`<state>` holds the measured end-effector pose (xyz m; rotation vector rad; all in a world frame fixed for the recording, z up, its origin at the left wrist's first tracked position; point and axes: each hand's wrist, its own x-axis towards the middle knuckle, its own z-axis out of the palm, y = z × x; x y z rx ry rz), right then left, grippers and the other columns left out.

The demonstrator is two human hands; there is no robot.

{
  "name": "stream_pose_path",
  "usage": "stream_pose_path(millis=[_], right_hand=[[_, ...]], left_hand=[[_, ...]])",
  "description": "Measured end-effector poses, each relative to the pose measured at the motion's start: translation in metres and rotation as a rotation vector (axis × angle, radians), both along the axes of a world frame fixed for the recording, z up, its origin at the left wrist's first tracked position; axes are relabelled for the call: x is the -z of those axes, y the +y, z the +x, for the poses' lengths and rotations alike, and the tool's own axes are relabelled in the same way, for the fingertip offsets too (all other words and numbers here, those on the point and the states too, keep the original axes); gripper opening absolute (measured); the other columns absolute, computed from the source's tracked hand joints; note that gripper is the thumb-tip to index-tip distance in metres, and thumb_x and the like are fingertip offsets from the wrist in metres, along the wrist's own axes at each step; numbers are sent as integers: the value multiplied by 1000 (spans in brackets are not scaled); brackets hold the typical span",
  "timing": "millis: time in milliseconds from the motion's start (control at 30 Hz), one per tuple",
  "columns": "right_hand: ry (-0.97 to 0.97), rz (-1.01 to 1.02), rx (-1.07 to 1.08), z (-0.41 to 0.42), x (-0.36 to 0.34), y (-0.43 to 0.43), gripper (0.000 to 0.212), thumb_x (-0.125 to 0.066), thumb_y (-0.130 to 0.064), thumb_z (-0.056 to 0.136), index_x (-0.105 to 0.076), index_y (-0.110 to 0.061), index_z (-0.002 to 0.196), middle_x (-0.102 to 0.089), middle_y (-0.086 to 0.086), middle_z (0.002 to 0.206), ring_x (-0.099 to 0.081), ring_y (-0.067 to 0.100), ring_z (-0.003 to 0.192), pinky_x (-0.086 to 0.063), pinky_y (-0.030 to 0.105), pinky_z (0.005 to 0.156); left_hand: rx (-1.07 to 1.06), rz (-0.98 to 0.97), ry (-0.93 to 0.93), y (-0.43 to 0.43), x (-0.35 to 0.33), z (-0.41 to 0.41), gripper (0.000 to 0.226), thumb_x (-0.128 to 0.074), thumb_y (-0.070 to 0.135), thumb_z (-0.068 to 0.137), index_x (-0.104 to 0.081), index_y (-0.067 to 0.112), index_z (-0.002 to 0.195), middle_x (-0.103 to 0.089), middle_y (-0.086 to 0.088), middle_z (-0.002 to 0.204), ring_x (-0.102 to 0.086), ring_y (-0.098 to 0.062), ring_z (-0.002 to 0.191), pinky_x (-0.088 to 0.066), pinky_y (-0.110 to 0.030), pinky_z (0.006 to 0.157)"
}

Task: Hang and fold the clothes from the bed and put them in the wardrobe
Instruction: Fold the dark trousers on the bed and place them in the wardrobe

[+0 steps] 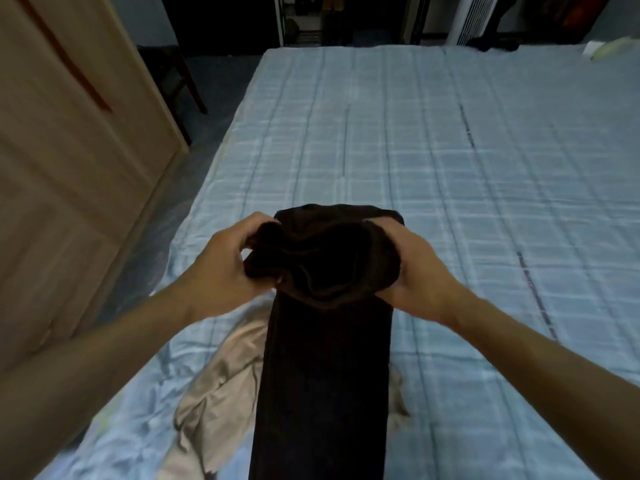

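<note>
Two garments are on the bed [450, 150] that I can see: a long dark garment [322, 375] stretched along its near edge, and a crumpled beige garment [221, 386] partly under it. The left hand [221, 268] and right hand [415, 271] both clutch the dark one's bunched far end, so I'd guess mid-fold. Neither piece has reached the wardrobe, so most of the job is left.

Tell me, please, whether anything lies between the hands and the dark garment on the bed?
Nothing visible does. The left hand and right hand hold the bunched end of the dark garment directly, each grip bare on the cloth. A beige garment lies beneath it on the bed, not in between.
</note>
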<state>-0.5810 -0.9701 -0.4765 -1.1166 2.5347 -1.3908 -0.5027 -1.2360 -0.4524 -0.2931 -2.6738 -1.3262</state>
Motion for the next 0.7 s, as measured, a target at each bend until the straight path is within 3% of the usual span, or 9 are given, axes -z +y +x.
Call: stream_pose_path(millis=[67,167,233,300,367,467,600,700], right_hand=[[12,55,-3,40,7,12,63,-81,-20,73,-50,-33,126,-52,-24,121,-53,-2,116,-42,19,98],[13,124,-32,94,23,22,61,-80,-21,72,-49,-35,123,-54,-14,118,-55,10,110,-47,39,94],[8,123,-38,126,29,24,61,-79,-19,71,-50,-34,122,-55,-11,117,-56,13,108,-47,44,92],[14,109,-42,158,32,27,60,-79,-17,70,-51,-32,121,-56,-12,116,-56,12,108,-48,43,92],[24,107,-45,187,33,31,58,-76,-15,69,-53,-30,120,-56,-12,116,-57,13,107,-48,41,91],[51,134,-35,225,32,39,58,-71,-12,67,-54,-29,119,-54,-14,114,-55,10,107,-43,32,94],[90,179,2,274,42,55,54,-59,-16,67,-53,-28,119,-54,-12,116,-53,7,110,-38,25,96],[132,322,11,300,64,68,67,-72,-8,63,-51,-27,123,-52,-8,121,-51,10,110,-38,26,94]], left_hand=[[41,-59,25,7,0,43,46,-77,-9,68,-61,14,104,-63,13,96,-62,-5,88,-43,-16,80],[54,-77,-17,17,7,99,49,-79,-5,63,-62,15,105,-63,12,100,-64,-9,93,-46,-17,81],[28,5,-91,23,13,135,48,-77,-9,63,-62,14,103,-63,8,99,-62,-10,92,-47,-18,79],[12,51,-153,27,17,167,44,-75,-11,69,-62,18,100,-64,9,99,-61,-8,90,-47,-18,77],[13,-26,-163,27,23,194,38,-75,1,76,-62,25,102,-64,12,102,-61,-4,93,-49,-21,82],[53,-115,-99,29,27,228,48,-77,3,65,-61,23,106,-61,11,102,-62,-13,96,-52,-33,81],[129,-205,-49,41,33,272,53,-76,2,63,-57,25,107,-55,11,101,-57,-10,93,-49,-34,79],[200,-303,-79,47,53,299,63,-77,6,59,-53,29,113,-52,14,110,-54,-11,98,-48,-33,82]])
